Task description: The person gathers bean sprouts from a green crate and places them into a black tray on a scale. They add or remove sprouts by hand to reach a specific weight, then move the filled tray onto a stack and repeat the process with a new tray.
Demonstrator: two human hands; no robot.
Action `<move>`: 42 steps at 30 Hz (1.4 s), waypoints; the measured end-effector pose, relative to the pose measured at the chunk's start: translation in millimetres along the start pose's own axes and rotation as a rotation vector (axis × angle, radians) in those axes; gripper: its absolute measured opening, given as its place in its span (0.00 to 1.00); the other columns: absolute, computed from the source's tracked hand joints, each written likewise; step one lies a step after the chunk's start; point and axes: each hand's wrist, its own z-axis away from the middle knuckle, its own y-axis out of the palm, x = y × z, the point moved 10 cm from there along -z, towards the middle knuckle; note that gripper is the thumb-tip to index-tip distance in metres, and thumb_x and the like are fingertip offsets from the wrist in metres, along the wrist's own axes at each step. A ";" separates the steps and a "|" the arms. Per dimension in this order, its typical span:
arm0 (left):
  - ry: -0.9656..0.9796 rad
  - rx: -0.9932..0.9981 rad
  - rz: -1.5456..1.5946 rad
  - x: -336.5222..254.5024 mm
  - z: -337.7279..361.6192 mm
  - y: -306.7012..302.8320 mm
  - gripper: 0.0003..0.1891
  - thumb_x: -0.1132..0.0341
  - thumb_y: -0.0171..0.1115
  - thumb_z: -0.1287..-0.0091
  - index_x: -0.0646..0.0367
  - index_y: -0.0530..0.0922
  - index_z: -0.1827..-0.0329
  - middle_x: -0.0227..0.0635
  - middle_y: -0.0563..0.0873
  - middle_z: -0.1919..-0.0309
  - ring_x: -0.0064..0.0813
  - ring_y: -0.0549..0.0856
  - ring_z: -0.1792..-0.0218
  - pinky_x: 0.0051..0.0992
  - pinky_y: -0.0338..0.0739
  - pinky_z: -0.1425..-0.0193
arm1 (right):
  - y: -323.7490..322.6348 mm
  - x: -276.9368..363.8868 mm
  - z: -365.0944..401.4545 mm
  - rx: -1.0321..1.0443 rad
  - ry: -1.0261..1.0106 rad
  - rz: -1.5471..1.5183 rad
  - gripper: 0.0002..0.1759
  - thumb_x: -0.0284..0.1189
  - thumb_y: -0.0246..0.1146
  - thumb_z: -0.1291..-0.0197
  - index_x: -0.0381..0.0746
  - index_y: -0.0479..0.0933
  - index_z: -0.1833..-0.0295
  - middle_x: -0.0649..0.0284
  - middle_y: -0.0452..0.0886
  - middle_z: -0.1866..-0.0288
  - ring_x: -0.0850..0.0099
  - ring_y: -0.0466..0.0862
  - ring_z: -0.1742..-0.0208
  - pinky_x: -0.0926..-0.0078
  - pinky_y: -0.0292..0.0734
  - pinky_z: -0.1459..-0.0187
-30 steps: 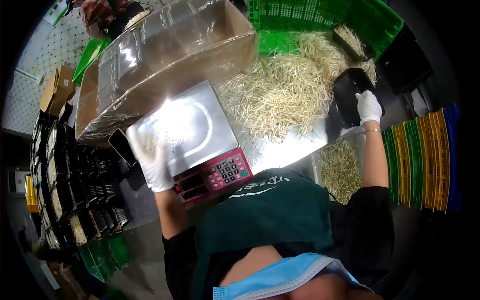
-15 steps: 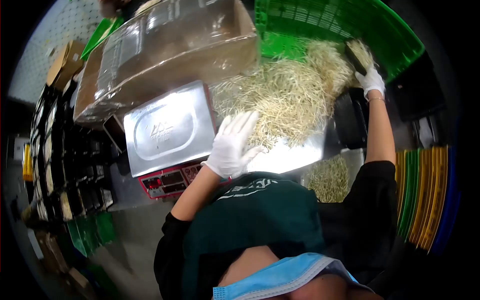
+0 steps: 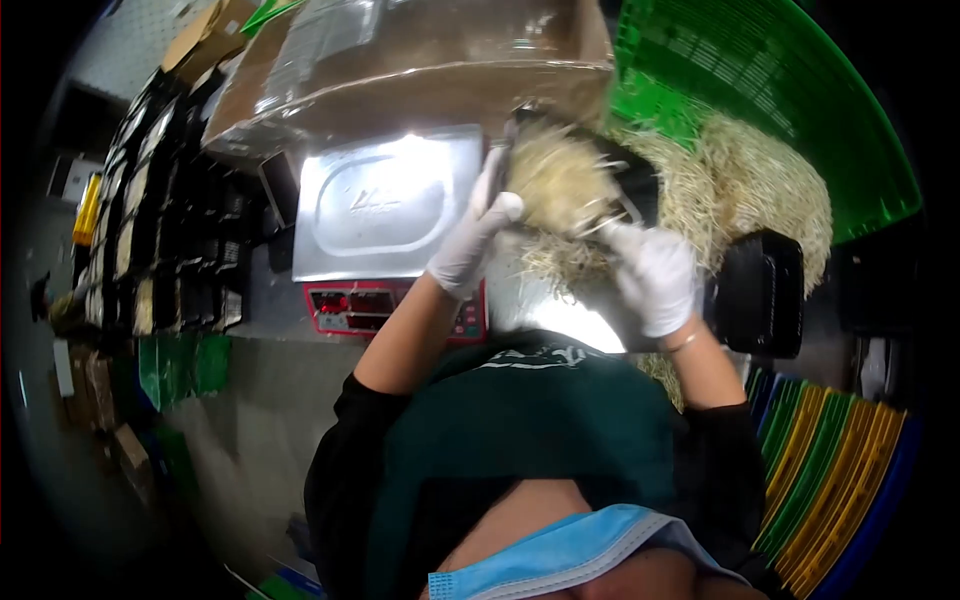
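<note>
Head: black plastic tray (image 3: 508, 160) heaped with bean sprouts (image 3: 562, 180), over counter (image 3: 265, 310), in from near edge, right of scale (image 3: 390, 205). Left hand (image 3: 470, 235) grips tray's left wall; right hand (image 3: 652, 278) beside sprouts, blurred, can't tell grip. Probably light, flexy; sprouts fragile. Hold opposite walls.

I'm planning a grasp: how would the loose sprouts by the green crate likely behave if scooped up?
The sprouts would probably sag and bend, being thin, tangled strands. They look light for their bulk, heaped loosely. Some may drop, as stray ends poke out.
</note>
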 end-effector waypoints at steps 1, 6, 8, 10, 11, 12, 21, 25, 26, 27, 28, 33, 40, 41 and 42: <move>0.014 -0.032 -0.011 -10.5 7.4 -4.0 0.42 0.60 0.64 0.38 0.65 0.52 0.25 0.44 0.71 0.36 0.32 0.70 0.33 0.32 0.67 0.33 | 20.7 14.8 4.0 0.041 0.003 0.008 0.22 0.23 0.65 0.56 0.41 0.79 0.50 0.62 0.84 0.61 0.63 0.82 0.63 0.66 0.73 0.65; -0.118 -0.172 -0.125 -10.2 12.2 -40.8 0.27 0.64 0.60 0.39 0.68 0.69 0.38 0.42 0.83 0.50 0.30 0.84 0.52 0.35 0.82 0.50 | 44.6 37.4 -15.5 0.052 -0.074 -0.278 0.21 0.34 0.70 0.52 0.37 0.77 0.52 0.59 0.83 0.59 0.61 0.82 0.60 0.66 0.73 0.62; -0.179 -0.277 0.048 1.7 19.7 -55.5 0.21 0.63 0.58 0.39 0.65 0.75 0.45 0.39 0.85 0.58 0.30 0.86 0.59 0.28 0.83 0.68 | 30.2 30.2 -20.6 0.021 -0.072 -0.517 0.28 0.39 0.74 0.55 0.38 0.77 0.50 0.55 0.82 0.54 0.57 0.82 0.54 0.62 0.76 0.53; -0.242 -0.417 0.007 12.0 38.4 -98.8 0.22 0.61 0.58 0.39 0.65 0.75 0.45 0.40 0.84 0.55 0.33 0.85 0.58 0.31 0.84 0.64 | 9.6 0.0 -28.6 0.037 0.029 -0.485 0.32 0.32 0.75 0.58 0.38 0.77 0.44 0.52 0.82 0.48 0.55 0.82 0.45 0.65 0.76 0.42; -0.190 -0.482 0.061 -3.1 50.4 -101.3 0.22 0.62 0.56 0.38 0.66 0.73 0.44 0.40 0.84 0.56 0.33 0.85 0.58 0.32 0.83 0.62 | 20.7 -34.1 -21.1 0.100 0.105 -0.396 0.38 0.34 0.76 0.59 0.40 0.73 0.38 0.53 0.78 0.42 0.55 0.79 0.41 0.64 0.72 0.39; -0.131 -0.552 0.117 -19.1 60.4 -105.3 0.22 0.62 0.54 0.37 0.66 0.72 0.44 0.40 0.84 0.56 0.33 0.85 0.59 0.33 0.83 0.61 | 34.9 -77.4 -12.8 0.164 0.173 -0.309 0.44 0.36 0.76 0.59 0.41 0.69 0.33 0.54 0.75 0.36 0.54 0.76 0.37 0.62 0.69 0.35; 0.401 -1.001 -0.748 -112.8 124.4 -180.5 0.25 0.69 0.53 0.31 0.66 0.64 0.32 0.43 0.74 0.37 0.33 0.74 0.37 0.30 0.69 0.35 | 162.5 -273.8 16.6 0.938 0.576 0.107 0.75 0.32 0.81 0.75 0.45 0.38 0.21 0.51 0.48 0.21 0.55 0.51 0.22 0.63 0.51 0.25; 0.743 -0.780 -0.830 -129.6 143.9 -81.4 0.21 0.81 0.49 0.34 0.66 0.70 0.37 0.47 0.76 0.39 0.39 0.78 0.41 0.33 0.71 0.35 | 158.4 -248.0 16.9 0.967 0.539 0.003 0.56 0.25 0.70 0.68 0.38 0.56 0.26 0.43 0.72 0.35 0.54 0.74 0.35 0.71 0.69 0.36; 0.692 -0.592 -0.823 -117.3 131.4 -59.5 0.20 0.81 0.51 0.35 0.66 0.72 0.39 0.47 0.78 0.41 0.40 0.81 0.44 0.33 0.74 0.37 | 161.8 -259.1 22.5 0.973 0.534 0.009 0.56 0.25 0.70 0.68 0.38 0.56 0.26 0.43 0.72 0.35 0.54 0.74 0.35 0.71 0.69 0.36; 0.687 -0.446 -0.926 -101.6 117.6 -32.0 0.19 0.80 0.53 0.37 0.66 0.74 0.41 0.47 0.80 0.44 0.41 0.82 0.46 0.32 0.75 0.38 | 156.3 -266.7 24.1 0.936 0.627 -0.060 0.51 0.25 0.69 0.67 0.37 0.61 0.29 0.44 0.76 0.39 0.57 0.77 0.39 0.71 0.72 0.39; 0.685 -0.293 -1.027 -84.0 99.8 -3.5 0.18 0.79 0.56 0.38 0.66 0.75 0.43 0.48 0.82 0.46 0.42 0.83 0.47 0.32 0.76 0.39 | 148.6 -273.6 22.7 0.890 0.721 -0.131 0.46 0.25 0.68 0.65 0.36 0.66 0.32 0.46 0.79 0.42 0.59 0.80 0.43 0.72 0.75 0.43; 0.576 0.002 -1.171 -20.3 20.5 76.3 0.43 0.68 0.73 0.48 0.67 0.60 0.30 0.54 0.67 0.33 0.46 0.69 0.32 0.35 0.64 0.29 | 106.8 -183.6 -1.3 0.882 0.679 -0.582 0.23 0.29 0.64 0.48 0.33 0.74 0.45 0.51 0.83 0.55 0.64 0.84 0.60 0.70 0.81 0.55; 0.157 0.494 -1.655 129.6 -73.7 92.2 0.68 0.48 0.79 0.64 0.66 0.42 0.24 0.57 0.54 0.27 0.52 0.51 0.25 0.41 0.51 0.24 | 113.5 -102.6 53.0 0.707 0.323 -0.245 0.71 0.42 0.82 0.76 0.39 0.48 0.24 0.45 0.61 0.28 0.45 0.58 0.27 0.58 0.51 0.25; 0.069 0.567 -1.739 141.2 -73.4 85.3 0.69 0.48 0.79 0.65 0.64 0.42 0.24 0.55 0.56 0.27 0.52 0.52 0.25 0.41 0.51 0.24 | 104.0 -106.3 64.6 0.683 0.337 -0.227 0.71 0.41 0.81 0.75 0.41 0.46 0.24 0.46 0.60 0.27 0.45 0.58 0.27 0.57 0.50 0.26; -0.022 0.643 -1.821 151.9 -73.3 80.4 0.70 0.47 0.79 0.66 0.63 0.41 0.23 0.54 0.57 0.28 0.52 0.52 0.25 0.41 0.52 0.24 | 97.9 -113.0 74.2 0.658 0.353 -0.209 0.71 0.40 0.81 0.73 0.42 0.44 0.23 0.47 0.59 0.26 0.45 0.58 0.27 0.55 0.49 0.26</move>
